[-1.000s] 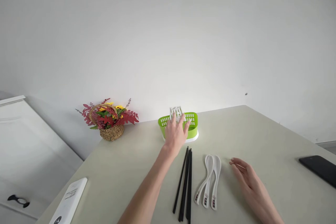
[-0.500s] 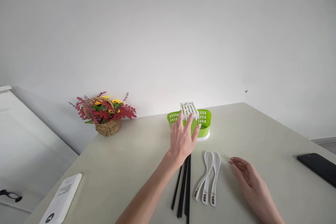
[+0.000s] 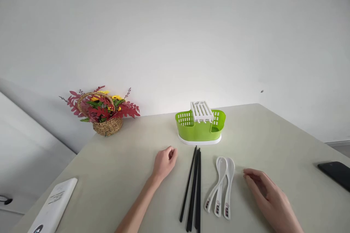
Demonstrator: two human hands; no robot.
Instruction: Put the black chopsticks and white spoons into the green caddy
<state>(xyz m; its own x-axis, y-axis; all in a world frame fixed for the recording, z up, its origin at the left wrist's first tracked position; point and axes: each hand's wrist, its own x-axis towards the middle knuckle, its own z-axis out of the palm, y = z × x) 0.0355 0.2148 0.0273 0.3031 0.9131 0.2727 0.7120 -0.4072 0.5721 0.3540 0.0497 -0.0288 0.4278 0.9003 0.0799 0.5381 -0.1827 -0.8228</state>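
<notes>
Black chopsticks (image 3: 193, 188) are laid bundled on the table (image 3: 273, 142), near edge, between both hands. Left hand (image 3: 164, 161) is loosely curled, empty, just left of them. Right hand (image 3: 269, 196) is rested flat, empty, right of white spoons (image 3: 222, 185). Green cutlery holder (image 3: 201, 127) is set behind, untouched.

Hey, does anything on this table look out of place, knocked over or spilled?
Nothing stands out. The green holder stands upright, the black chopsticks lie bundled, the white spoons lie side by side, and the flower basket is upright. No spill shows on the table.
</notes>
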